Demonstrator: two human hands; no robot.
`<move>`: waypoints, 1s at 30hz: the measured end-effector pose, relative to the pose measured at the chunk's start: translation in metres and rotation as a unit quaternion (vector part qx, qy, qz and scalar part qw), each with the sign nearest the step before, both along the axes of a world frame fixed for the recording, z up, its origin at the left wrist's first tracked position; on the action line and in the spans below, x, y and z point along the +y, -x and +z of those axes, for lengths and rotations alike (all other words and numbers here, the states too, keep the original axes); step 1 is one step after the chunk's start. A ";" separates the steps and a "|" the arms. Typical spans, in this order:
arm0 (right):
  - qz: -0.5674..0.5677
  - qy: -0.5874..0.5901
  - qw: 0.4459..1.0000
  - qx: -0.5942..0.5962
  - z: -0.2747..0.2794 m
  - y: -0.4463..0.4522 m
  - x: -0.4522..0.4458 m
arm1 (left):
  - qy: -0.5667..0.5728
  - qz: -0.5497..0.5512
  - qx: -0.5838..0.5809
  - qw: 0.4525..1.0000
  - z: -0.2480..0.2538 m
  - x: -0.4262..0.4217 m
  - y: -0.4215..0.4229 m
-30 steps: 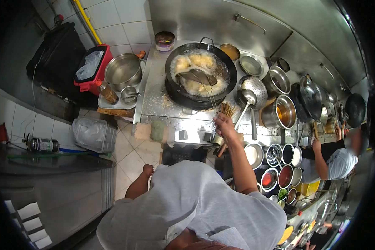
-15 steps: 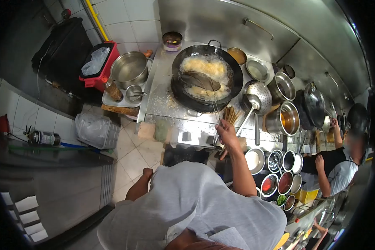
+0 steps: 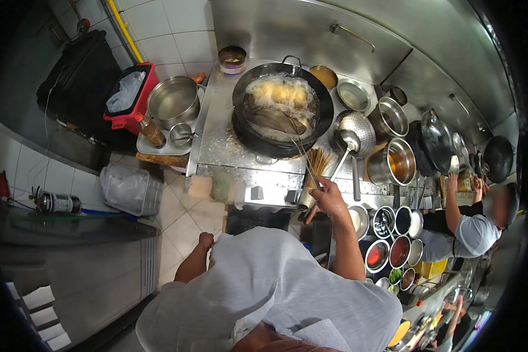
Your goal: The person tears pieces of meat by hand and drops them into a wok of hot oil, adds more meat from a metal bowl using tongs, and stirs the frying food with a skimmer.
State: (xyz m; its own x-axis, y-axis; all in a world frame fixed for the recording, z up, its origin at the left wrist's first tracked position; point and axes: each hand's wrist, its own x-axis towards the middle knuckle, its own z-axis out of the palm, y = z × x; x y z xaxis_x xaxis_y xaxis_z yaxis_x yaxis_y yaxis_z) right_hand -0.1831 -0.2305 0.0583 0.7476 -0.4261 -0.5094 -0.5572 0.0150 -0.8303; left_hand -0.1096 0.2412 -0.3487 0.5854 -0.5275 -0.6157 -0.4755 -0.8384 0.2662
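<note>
My right hand (image 3: 330, 198) is closed around the long thin handle of a wire mesh skimmer (image 3: 277, 121). The skimmer's dark mesh head lies in bubbling oil in the near half of a black wok (image 3: 325, 108). Beyond it, pale golden pieces of frying food (image 3: 278, 95) float in foam; their exact kind is unclear. Below my right hand stands a bamboo whisk brush (image 3: 317, 164) beside the wok. My left hand (image 3: 206, 240) hangs low at my side, curled into a fist, with nothing visible in it.
A perforated ladle (image 3: 358, 132) and steel pots (image 3: 391, 161) stand right of the wok. Several seasoning bowls (image 3: 376, 255) sit further right, near a co-worker (image 3: 472, 232). To the left are a large pot (image 3: 173, 102) and a red bin (image 3: 132, 100).
My right hand has moved slightly right and toward me, with the skimmer head tilting lower in the oil. The view shifted a little. The co-worker's arms have moved forward.
</note>
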 end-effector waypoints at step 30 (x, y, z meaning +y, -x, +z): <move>0.018 -0.103 0.994 0.038 -0.047 -0.095 -0.276 | 0.014 0.034 -0.008 0.999 -0.011 0.034 0.051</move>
